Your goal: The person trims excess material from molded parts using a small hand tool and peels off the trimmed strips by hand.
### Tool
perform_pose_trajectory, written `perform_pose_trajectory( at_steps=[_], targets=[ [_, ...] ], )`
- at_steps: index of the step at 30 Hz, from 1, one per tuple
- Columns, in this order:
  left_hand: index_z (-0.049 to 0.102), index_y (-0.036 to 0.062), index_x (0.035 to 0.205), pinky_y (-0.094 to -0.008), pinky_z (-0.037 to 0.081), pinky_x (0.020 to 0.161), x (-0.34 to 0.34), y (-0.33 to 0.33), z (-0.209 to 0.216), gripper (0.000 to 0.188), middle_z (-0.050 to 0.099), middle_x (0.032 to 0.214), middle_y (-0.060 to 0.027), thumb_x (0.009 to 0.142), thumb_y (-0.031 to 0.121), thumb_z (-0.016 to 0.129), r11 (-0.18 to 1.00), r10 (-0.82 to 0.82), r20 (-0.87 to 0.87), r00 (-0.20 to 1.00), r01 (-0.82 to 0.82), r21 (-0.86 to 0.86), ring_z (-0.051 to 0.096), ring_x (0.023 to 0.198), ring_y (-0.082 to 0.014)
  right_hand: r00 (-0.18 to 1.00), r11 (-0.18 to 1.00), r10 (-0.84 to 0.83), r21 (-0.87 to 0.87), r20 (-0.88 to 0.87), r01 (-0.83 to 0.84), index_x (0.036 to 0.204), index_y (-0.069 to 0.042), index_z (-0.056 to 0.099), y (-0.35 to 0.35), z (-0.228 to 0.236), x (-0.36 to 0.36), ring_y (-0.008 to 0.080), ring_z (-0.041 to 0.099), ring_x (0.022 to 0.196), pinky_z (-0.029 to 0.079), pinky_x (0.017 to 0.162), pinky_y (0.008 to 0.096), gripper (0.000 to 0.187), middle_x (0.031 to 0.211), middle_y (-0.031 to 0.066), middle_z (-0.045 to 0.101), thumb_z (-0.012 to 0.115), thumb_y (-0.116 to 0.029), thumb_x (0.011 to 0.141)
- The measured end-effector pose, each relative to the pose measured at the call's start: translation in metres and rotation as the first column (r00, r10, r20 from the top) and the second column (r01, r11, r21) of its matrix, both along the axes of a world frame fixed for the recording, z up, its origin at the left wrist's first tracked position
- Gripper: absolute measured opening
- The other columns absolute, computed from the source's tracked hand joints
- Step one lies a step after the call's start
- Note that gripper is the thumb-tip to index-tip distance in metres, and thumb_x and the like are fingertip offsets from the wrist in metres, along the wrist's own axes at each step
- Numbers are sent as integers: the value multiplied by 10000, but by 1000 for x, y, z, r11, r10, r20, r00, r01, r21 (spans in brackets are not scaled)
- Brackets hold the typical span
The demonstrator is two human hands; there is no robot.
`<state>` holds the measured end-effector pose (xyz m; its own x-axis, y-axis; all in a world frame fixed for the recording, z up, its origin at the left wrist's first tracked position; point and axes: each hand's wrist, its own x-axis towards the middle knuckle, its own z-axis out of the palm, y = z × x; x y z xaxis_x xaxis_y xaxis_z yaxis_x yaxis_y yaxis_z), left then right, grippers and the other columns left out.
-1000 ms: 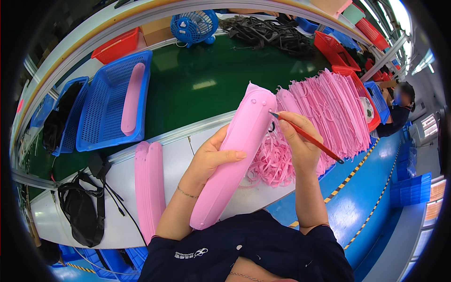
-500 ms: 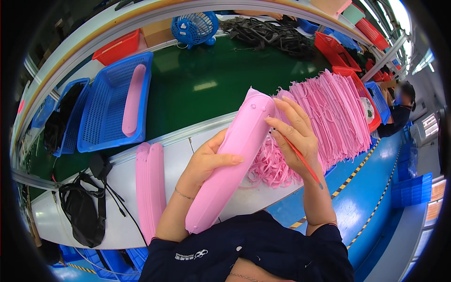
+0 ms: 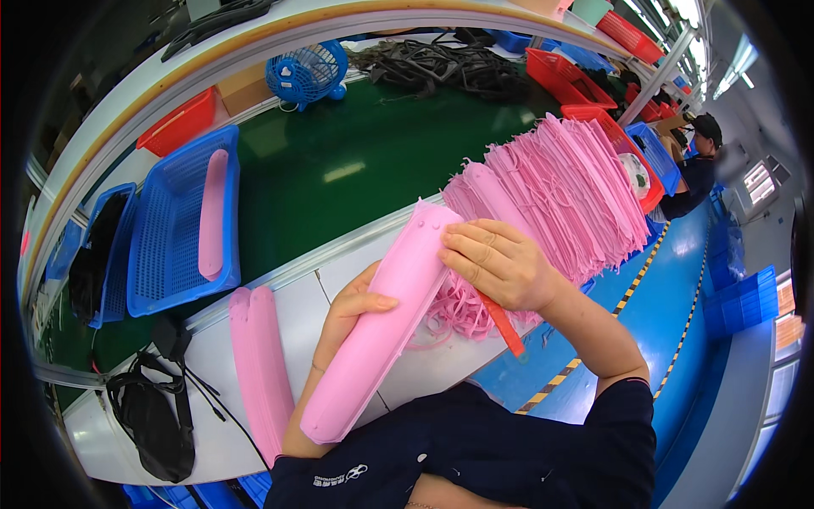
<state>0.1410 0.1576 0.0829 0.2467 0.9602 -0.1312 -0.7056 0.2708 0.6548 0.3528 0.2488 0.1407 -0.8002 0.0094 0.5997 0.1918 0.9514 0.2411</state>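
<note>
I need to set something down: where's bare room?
Widest: the green surface between the blue basket and the pink stack. A narrow white tabletop patch shows between the paired pink pieces and left hand. Crowded: around the loose pink strips and black bag.

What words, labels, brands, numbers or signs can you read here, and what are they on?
Dark shirt: small white print beside a white emblem; too small and blurred to quote reliably.
Blue fan: a white mark; too small to make out.
Yellow-and-black floor tape: stripes, no words seen.
Pink piece in the hands: no lettering visible.
</note>
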Motion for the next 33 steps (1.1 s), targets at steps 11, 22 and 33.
perform_pose_trajectory(
  at_steps=[11, 22, 33],
  targets=[
    [503, -24, 1254, -245, 485, 832, 0, 3, 8, 552, 619, 1094, -112, 714, 24, 608, 999, 34, -36, 999, -34, -2, 617, 930, -151, 588, 702, -616, -704, -524, 107, 1052, 21, 639, 7, -41, 18, 210, 615, 979, 484, 862, 298, 198, 1047, 128, 641, 587, -92, 899],
    [472, 10, 1309, -253, 438, 880, 8, 1, 15, 560, 587, 1132, -50, 775, 55, 635, 994, 35, -377, 926, 6, 107, 560, 989, -108, 678, 208, -530, -854, -509, -477, 1043, -4, 665, -21, -39, -30, 126, 539, 918, 430, 798, 230, 181, 1027, 49, 551, 604, -68, 886],
    [476, 5, 1309, -259, 430, 893, 4, 1, 20, 541, 580, 1144, -56, 790, 58, 619, 986, 37, -455, 890, 42, 162, 545, 1014, -111, 676, 281, -552, -872, -488, -401, 1043, -15, 669, -18, -36, -37, 114, 548, 904, 444, 767, 216, 173, 1017, 45, 563, 600, -67, 893]
  ],
)
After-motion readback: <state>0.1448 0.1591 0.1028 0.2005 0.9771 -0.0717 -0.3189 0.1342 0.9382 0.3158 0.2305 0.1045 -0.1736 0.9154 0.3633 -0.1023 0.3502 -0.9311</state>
